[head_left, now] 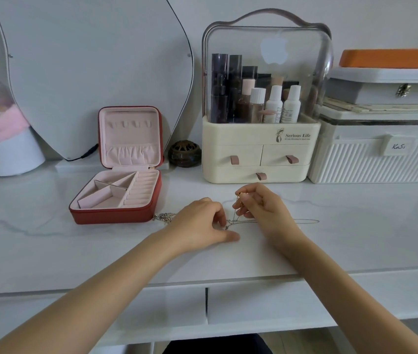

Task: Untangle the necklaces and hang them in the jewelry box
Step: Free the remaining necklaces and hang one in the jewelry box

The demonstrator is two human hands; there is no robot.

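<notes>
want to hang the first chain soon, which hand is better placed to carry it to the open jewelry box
Likely the right hand: it already pinches a chain lifted off the table. The left hand only pins the tangle.

Soft even daylight, faint shadows, edges bowed

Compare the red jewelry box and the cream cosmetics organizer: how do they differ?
The red jewelry box stands open, lid upright, its pink compartments showing nothing inside. The cream cosmetics organizer is closed under a clear dome and packed with bottles. The organizer is taller and has three drawers; the box has none. Both sit on the white tabletop.
</notes>
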